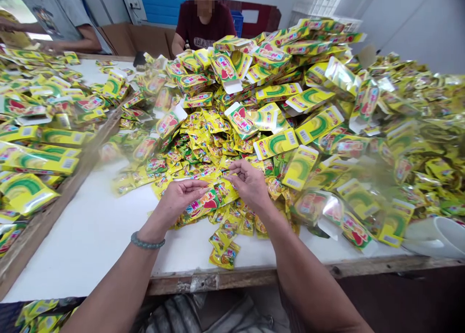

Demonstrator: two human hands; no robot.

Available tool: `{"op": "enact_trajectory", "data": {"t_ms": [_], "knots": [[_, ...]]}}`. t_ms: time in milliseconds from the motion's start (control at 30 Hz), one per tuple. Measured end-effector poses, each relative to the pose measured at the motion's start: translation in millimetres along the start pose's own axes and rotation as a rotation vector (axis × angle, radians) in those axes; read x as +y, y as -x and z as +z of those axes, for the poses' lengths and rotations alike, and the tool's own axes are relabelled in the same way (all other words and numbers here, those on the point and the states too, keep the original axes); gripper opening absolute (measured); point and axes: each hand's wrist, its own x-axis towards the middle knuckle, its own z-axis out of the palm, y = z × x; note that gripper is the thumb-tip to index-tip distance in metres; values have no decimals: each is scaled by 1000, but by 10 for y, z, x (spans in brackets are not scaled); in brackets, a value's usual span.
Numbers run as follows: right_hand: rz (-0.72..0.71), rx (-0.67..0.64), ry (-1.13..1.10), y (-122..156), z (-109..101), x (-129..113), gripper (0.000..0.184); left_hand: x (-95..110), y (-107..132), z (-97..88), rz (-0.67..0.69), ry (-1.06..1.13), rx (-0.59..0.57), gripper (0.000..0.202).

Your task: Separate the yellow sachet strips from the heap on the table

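left hand (180, 196) and right hand (250, 182) both grasp a flat carton (208, 202) over loose sachets (203, 151), a hold seemingly needing steady pinching.

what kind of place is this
Likely a packing workshop: a long white table heaped with yellow sachets and printed cartons, a carton in the left hand, and another person seated opposite.

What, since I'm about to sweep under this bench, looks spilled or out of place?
A few small sachets lie apart from the heap at the table's front edge, right at the brink. More packets lie below the table, lower left.
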Motion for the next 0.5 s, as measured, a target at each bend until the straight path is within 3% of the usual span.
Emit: {"op": "enact_trajectory", "data": {"t_ms": [300, 500], "knots": [[81, 12, -167, 11, 115, -24, 24, -11, 2, 14, 51, -74, -63, 33], [66, 156, -141, 58, 265, -51, 25, 21, 13, 28, 46, 45, -33, 34]]}}
